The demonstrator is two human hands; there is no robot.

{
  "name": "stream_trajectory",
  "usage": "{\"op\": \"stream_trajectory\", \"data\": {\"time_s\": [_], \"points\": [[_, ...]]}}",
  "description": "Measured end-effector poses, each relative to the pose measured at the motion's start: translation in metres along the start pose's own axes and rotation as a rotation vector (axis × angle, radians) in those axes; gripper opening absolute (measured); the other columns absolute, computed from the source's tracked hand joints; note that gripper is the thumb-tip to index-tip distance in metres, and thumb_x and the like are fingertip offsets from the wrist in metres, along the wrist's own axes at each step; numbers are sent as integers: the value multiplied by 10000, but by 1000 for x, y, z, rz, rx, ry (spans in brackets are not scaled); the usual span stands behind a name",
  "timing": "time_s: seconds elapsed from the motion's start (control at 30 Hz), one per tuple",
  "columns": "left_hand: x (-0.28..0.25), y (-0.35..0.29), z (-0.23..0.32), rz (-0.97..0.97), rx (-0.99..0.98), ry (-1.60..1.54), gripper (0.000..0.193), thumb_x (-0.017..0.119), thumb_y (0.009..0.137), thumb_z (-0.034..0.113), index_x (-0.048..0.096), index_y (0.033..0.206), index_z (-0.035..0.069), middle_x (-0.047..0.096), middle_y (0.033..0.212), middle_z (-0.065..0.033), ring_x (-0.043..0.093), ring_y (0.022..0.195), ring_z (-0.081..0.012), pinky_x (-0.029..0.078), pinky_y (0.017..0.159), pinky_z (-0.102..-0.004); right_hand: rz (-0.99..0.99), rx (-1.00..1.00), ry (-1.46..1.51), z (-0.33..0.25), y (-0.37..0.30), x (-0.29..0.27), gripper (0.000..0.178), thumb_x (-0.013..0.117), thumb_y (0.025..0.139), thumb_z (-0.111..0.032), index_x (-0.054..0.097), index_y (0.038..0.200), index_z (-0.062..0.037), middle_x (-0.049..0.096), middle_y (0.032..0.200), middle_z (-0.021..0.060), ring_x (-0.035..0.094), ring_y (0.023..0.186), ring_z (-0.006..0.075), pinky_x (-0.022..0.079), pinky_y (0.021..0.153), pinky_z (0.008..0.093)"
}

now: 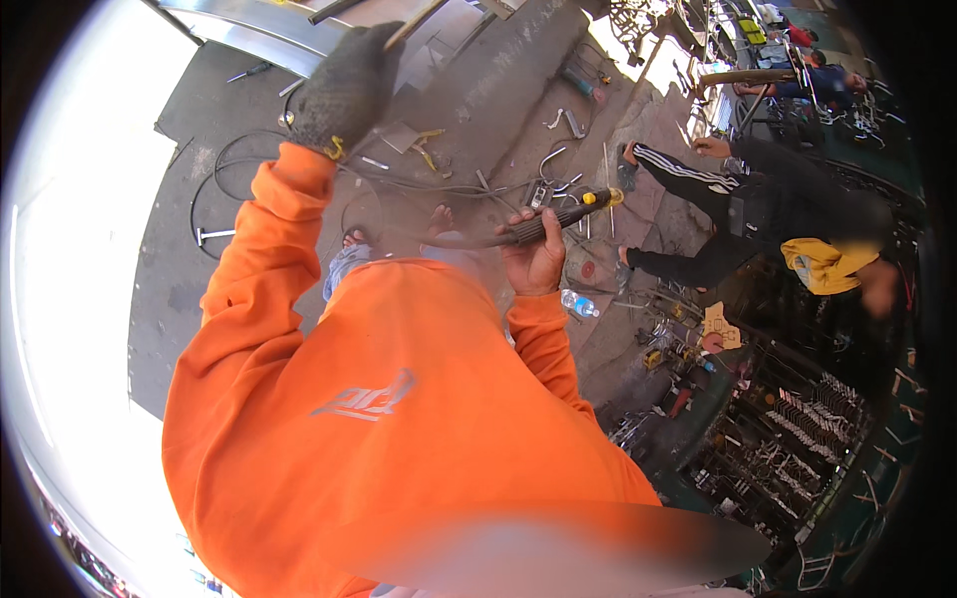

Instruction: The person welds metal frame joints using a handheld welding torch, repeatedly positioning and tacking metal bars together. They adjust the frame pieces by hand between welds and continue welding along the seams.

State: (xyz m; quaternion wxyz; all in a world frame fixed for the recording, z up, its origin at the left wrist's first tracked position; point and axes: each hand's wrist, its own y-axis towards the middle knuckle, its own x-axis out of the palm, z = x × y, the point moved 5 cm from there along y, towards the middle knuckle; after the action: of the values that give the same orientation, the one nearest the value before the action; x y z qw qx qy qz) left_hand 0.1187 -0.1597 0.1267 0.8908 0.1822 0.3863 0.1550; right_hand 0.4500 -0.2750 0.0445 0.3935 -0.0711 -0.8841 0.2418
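Note:
My left hand (349, 88), in a dark grey work glove, is raised at the upper left with its fingers closed around the near end of a brown bar (417, 22). Yellow material shows at the glove's cuff. My bare right hand (535, 254) grips a welding torch (543, 227) with a black ribbed handle. The torch's yellow head (604, 197) points away to the right. From its rear a dark cable (454, 242) runs left across my front.
Metal sheeting (264, 35) lies beyond my left hand. Cables (221, 164), a hammer (215, 236), pliers (429, 154) and metal pieces litter the floor. A water bottle (579, 303) is near my right forearm. To the right, a person in black (763, 194) stands near metal racks (788, 439).

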Motion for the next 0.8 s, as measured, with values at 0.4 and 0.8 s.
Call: {"op": "stream_trajectory", "data": {"time_s": [0.4,0.8], "points": [[47,112,-143,-332,-340,719,526,576,982,514,762,1080,32,742,1101,-241,706,1050,-412,551,931,-485,-236,-384,-990,-132,78,32,414,659,1019,-246,453,1286,-7,592,839,32,551,607,103,476,554,261],[49,119,-124,-339,-437,753,343,571,971,343,755,1076,74,743,1122,-189,702,1075,-346,538,947,-460,-490,-592,-1274,-117,176,77,1228,920,778,-367,133,1637,22,608,1089,110,599,792,128,521,635,269]]}}
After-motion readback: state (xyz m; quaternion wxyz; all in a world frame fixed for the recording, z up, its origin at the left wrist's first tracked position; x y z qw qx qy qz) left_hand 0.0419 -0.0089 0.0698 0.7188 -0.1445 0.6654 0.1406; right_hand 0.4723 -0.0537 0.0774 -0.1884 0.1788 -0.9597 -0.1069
